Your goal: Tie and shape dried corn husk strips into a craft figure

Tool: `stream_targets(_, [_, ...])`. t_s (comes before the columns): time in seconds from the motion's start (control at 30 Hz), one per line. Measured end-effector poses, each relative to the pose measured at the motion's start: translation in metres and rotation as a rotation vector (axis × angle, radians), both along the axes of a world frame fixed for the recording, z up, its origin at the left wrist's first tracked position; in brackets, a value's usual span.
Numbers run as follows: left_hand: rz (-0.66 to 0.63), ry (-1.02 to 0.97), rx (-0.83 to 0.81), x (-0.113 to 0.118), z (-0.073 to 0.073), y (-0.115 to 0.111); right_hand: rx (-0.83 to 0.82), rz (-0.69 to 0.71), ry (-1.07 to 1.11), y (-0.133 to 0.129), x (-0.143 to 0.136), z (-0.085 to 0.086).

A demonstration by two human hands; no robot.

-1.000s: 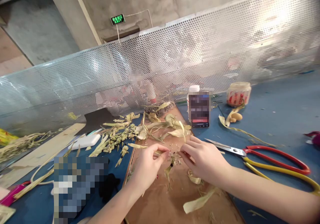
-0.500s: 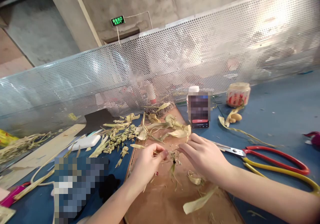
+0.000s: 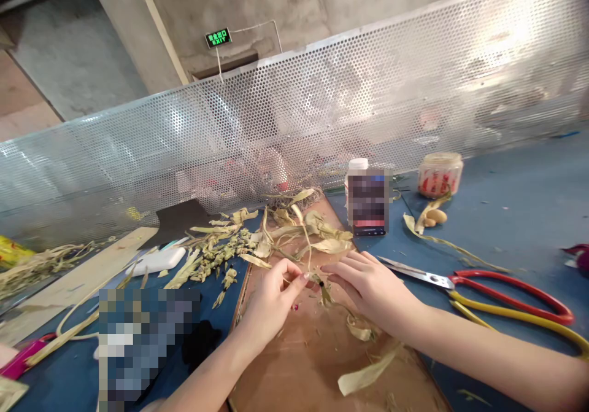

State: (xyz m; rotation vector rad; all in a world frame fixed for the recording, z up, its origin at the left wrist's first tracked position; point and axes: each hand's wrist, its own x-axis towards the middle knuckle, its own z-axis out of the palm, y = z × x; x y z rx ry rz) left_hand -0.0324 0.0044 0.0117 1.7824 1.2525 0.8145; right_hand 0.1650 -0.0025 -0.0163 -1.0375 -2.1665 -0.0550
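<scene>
A thin strip of dried leaf [image 3: 307, 246] rises from the fingertips of my left hand [image 3: 276, 289], which is closed in a pinch on it. Just to the right is a small bundle of dried leaf [image 3: 326, 292] with a dark tie round it, between my two hands. My right hand [image 3: 361, 277] is closed with its fingers together at the bundle's upper side; what they grip, if anything, is hidden. Below lies a brown board [image 3: 294, 363] with leaf scraps. A broad piece of dried leaf [image 3: 368, 372] rests near its front.
Scissors [image 3: 442, 280] with red and yellow handles lie right of the board. A phone [image 3: 368, 231] leans against a white-capped bottle [image 3: 358, 164]. Behind it stands a jar [image 3: 440, 175]. Knotted leaf pieces [image 3: 221, 252] lie to the left, before a perforated metal screen [image 3: 299, 111].
The leaf strip now stands up from my left fingertips. My right hand has shifted slightly, its fingers straighter, and the tied bundle has turned to the right.
</scene>
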Motion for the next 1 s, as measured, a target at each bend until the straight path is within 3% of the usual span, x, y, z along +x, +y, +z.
stream_targets(0.33, [-0.084, 0.112, 0.126, 0.003, 0.005, -0.008, -0.464, 0.144, 0.311, -0.01, -0.005, 0.006])
stream_targets(0.7, [-0.147, 0.145, 0.141, 0.004, 0.006, -0.015, -0.591, 0.308, 0.485, -0.013, -0.01, 0.01])
stream_targets(0.87, [-0.157, 0.113, 0.11, 0.005, 0.009, -0.015, -0.69, 0.29, 0.529, -0.012, -0.008, 0.011])
stream_targets(1.0, [-0.145, 0.064, 0.091, 0.005, 0.011, -0.014, -0.63, 0.263, 0.493, -0.011, -0.007, 0.011])
